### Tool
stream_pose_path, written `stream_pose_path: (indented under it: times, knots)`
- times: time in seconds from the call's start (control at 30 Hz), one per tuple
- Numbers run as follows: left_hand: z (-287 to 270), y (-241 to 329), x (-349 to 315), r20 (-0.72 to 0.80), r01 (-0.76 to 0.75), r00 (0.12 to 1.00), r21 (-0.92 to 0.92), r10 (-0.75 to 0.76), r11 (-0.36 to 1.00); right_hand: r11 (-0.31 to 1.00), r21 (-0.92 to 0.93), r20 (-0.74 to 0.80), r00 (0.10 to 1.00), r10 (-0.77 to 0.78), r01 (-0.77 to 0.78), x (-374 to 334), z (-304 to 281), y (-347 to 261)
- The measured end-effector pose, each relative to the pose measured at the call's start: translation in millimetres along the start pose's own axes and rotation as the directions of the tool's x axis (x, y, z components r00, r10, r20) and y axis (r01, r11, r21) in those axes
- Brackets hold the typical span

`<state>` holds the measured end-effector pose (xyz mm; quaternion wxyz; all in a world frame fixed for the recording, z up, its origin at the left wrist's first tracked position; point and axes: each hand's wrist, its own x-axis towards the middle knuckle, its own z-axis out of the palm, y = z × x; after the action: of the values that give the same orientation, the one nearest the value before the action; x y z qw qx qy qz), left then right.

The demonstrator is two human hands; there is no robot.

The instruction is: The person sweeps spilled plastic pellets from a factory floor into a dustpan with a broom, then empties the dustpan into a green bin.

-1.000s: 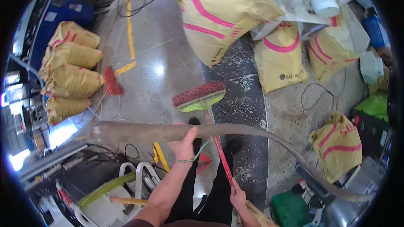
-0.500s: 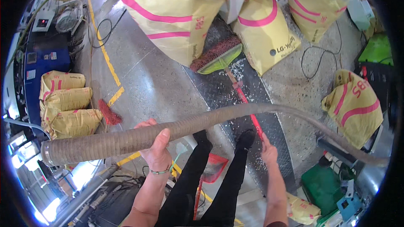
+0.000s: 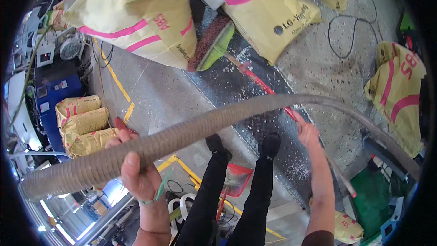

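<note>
Compared with a second ago, our broom (image 3: 221, 48) reaches farther forward, its head now in the gap between a large yellow sack (image 3: 150, 27) and a second sack (image 3: 259, 18) instead of out on the floor before them. Its dark red bristles lie against or just beside the large sack's lower corner; we cannot tell which. Our right hand (image 3: 308, 132) grasps the red handle, a stretch of which disappears beneath the ribbed hose (image 3: 182, 139); lower down our forearm covers part of it, and its pale end emerges beyond. Our left hand (image 3: 136, 175) grips the hose, thumb on the near side, most of the fingers hidden behind. The hose arches across in front of us, its left end dim at the rim and its right end lost in the dark border. White bits (image 3: 298, 173) dot the dark floor strip (image 3: 227, 86) under the broom. Between our legs stands or lies a red dustpan (image 3: 237, 180), partly covered by a trouser leg. Farther out, the hose and our fingers partly hide a red brush (image 3: 124, 125) beside stacked sacks (image 3: 86, 120); the upper edge crops both front sacks.
</note>
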<state>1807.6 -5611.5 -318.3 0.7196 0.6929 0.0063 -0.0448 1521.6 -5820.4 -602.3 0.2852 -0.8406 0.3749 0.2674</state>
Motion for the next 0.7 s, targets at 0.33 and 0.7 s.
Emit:
stream_pose_path:
  times: [0.33, 0.7]
  knots:
    - [50.7, -1.7, -49.8, -0.024, 0.143, 0.990, 0.157, -0.141, 0.977, 0.948, 0.317, 0.054, 0.997, -0.057, 0.037, -159.1, -19.4, 18.6]
    - [65.4, 16.0, -70.6, -0.024, 0.042, 0.999, 0.175, -0.038, 0.984, 0.985, 0.167, 0.134, 0.991, 0.015, -0.038, -95.3, 31.8, 46.7]
